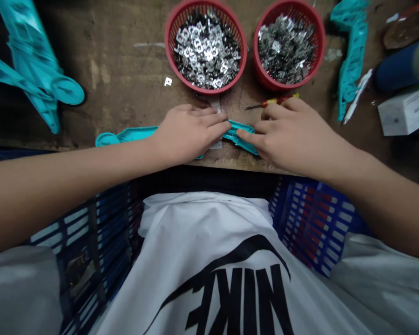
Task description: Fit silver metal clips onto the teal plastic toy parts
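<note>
A long turquoise plastic part (136,134) lies along the front edge of the wooden table. My left hand (192,130) is closed over its middle, fingers together and pointing right; the thumb is hidden. Near the part's right end, my right hand (282,130) grips it with the index finger pressed on top and the other fingers bent. Whether a small piece sits under that fingertip cannot be made out. Just behind the right hand lies a screwdriver (270,102) with a red and yellow handle, partly covered by the fingers.
Two red baskets (169,44) (321,46) hold many small metal clips. One loose clip (168,82) lies on the table (118,70). More turquoise parts (35,60) are at left, another (352,56) at right by a white pen (358,97), a white box (407,110) and a blue cylinder (401,65). Blue crates (310,218) flank my lap.
</note>
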Available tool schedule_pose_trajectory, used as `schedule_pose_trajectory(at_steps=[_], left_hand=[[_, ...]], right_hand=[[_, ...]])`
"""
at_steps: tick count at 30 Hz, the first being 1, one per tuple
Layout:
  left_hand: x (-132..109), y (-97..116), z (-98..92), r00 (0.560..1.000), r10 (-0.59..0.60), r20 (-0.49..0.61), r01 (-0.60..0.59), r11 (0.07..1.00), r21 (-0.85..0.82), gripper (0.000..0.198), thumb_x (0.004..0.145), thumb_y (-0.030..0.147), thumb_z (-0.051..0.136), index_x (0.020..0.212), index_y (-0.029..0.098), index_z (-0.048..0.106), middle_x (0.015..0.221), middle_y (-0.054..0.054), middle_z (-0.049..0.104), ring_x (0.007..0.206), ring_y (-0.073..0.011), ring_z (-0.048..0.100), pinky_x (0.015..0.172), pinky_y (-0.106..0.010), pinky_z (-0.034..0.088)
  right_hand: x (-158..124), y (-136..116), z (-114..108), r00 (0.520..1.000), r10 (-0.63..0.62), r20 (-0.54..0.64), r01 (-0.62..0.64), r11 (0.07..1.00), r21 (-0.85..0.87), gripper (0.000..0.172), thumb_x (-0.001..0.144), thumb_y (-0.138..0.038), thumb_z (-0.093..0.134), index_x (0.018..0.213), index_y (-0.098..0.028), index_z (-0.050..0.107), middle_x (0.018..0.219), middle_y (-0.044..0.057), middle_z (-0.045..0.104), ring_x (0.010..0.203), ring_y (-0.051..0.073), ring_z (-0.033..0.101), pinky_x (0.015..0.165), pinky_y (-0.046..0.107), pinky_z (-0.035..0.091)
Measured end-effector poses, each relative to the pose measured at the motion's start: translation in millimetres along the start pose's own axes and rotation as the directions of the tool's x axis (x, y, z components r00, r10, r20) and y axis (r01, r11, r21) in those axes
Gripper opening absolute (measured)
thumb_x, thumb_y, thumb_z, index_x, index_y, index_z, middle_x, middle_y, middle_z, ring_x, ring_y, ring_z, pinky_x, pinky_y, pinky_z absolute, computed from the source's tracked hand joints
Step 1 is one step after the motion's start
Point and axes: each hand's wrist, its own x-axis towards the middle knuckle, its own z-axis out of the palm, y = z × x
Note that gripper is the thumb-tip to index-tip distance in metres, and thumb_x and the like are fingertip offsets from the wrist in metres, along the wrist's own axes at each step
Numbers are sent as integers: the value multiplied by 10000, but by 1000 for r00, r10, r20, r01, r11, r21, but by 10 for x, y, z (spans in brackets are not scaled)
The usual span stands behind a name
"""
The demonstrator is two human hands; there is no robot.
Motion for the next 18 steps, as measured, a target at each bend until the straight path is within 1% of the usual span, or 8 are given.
schedule_pose_trajectory(at_steps=[3,6,8,11,14,16,18], left_hand=[[-10,-8,-18,999,46,17,-48,993,110,441,1312,315,533,1574,276,886,1674,-159,885,1568,-404,860,1106,-556,737],[-25,-37,-12,996,75,42,-81,980,179,437,1331,328,529,1587,249,873,1713,-162,862,1584,-385,851,1106,-508,728],[-32,-49,-10,995,80,62,-91,975,204,452,1344,340,509,1603,233,865,1735,-168,848,1602,-385,841,1130,-500,722],[-36,-40,-14,994,72,79,-87,976,199,495,1354,337,472,1659,219,845,1769,-193,823,1627,-410,825,1167,-536,728],[-34,-22,-20,996,51,77,-64,984,166,500,1339,306,497,1705,231,828,1811,-200,796,1665,-430,802,1233,-588,726],[-34,-25,-23,996,45,74,-56,988,145,487,1324,294,526,1695,240,837,1819,-196,792,1668,-438,800,1256,-612,728],[-38,-44,-23,996,46,71,-55,991,126,478,1320,314,536,1676,232,845,1803,-195,804,1644,-441,818,1251,-622,742]], right_hand=[[-46,-35,88,999,-2,-33,0,998,-61,473,1260,-364,685,1656,-233,907,1099,170,918,1226,407,691,1058,517,436],[-47,-73,154,999,-21,-44,15,990,-137,512,1274,-252,628,1724,-163,856,1025,160,896,1176,380,682,1006,488,407],[-34,-70,157,999,-37,-36,31,987,-158,511,1283,-188,594,1726,-144,845,1059,162,898,1172,366,682,980,476,386],[-17,-13,118,998,-48,-34,42,989,-141,497,1281,-174,629,1729,-181,845,1169,160,916,1163,347,691,971,458,364],[-6,44,91,997,-17,-81,7,991,-132,485,1303,-253,627,1737,-178,828,1283,178,919,1200,353,700,960,449,358],[5,52,97,993,20,-118,-34,992,-119,491,1330,-373,617,1711,-149,830,1371,209,906,1240,372,709,954,446,364],[21,43,115,991,48,-126,-60,994,-93,545,1330,-488,642,1693,-128,832,1443,234,888,1268,391,721,955,444,377]])
